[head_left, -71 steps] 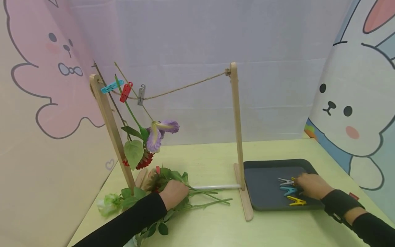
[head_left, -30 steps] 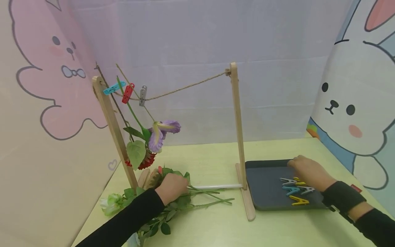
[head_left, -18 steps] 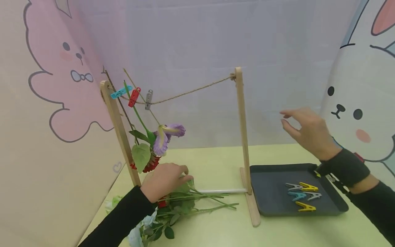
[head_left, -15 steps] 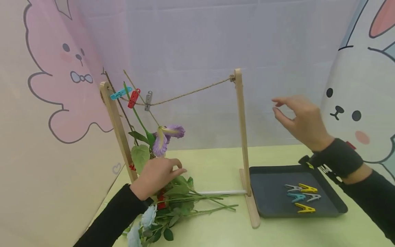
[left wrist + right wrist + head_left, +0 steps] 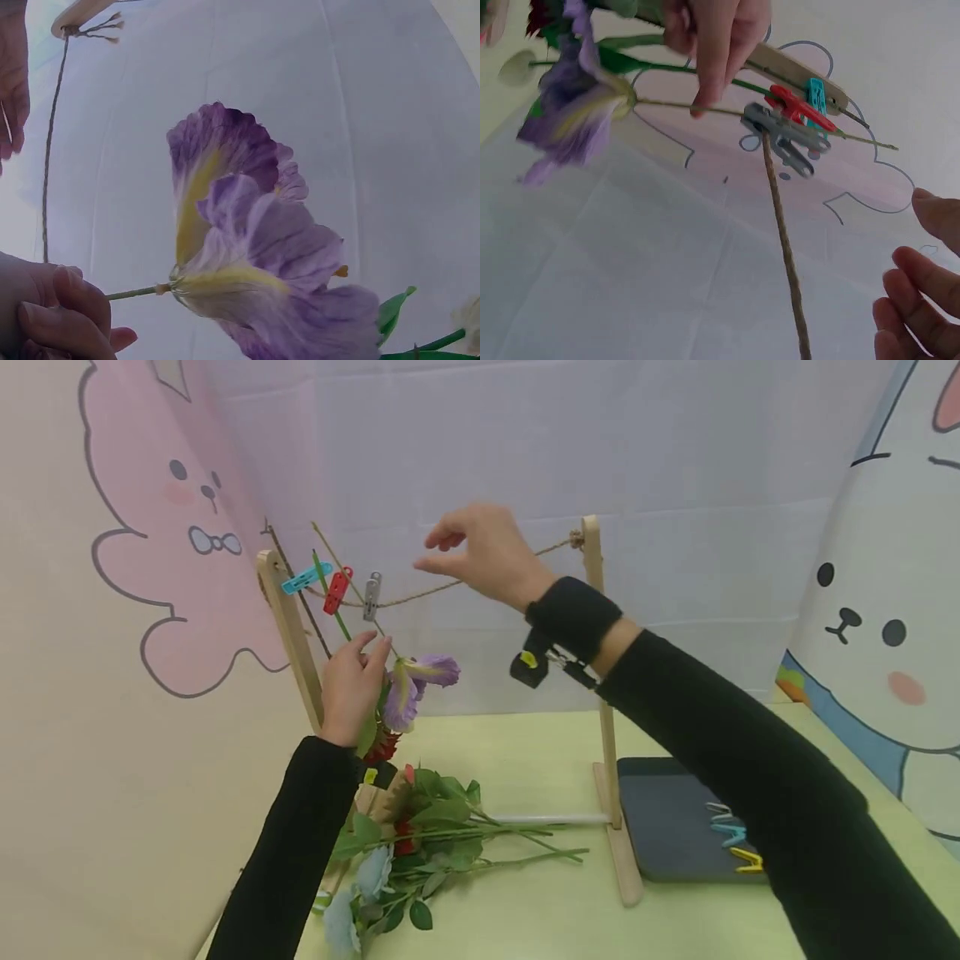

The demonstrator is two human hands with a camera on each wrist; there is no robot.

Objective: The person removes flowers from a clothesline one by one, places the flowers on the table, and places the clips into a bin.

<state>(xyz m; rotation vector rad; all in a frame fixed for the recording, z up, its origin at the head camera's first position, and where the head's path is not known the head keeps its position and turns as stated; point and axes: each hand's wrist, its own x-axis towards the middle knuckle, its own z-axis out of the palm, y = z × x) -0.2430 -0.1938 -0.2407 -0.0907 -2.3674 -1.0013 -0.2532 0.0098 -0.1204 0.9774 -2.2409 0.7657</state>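
Observation:
My left hand (image 5: 351,689) is raised at the stem of a purple iris (image 5: 402,702), thumb and forefinger slightly apart. In the right wrist view, a left finger (image 5: 714,64) overlaps that stem; firm contact is unclear. A grey clothespin (image 5: 372,597) clips the iris upside down to a twine line (image 5: 427,594). Left of it, a red clothespin (image 5: 337,591) and a blue clothespin (image 5: 307,577) hold other stems, one with a red flower (image 5: 384,747). My right hand (image 5: 487,550) hovers before the twine, thumb and fingers apart, holding nothing.
The twine spans two wooden posts, left (image 5: 288,643) and right (image 5: 592,556). Loose leafy stems (image 5: 450,827) and pale blue flowers (image 5: 372,872) lie on the table (image 5: 525,910). At right, a dark tray (image 5: 656,827) holds clothespins, partly behind my right sleeve.
My left hand has left the loose stems and risen to the hanging iris. My right hand has lifted from the tray and crossed left to the twine. The head view has shifted slightly.

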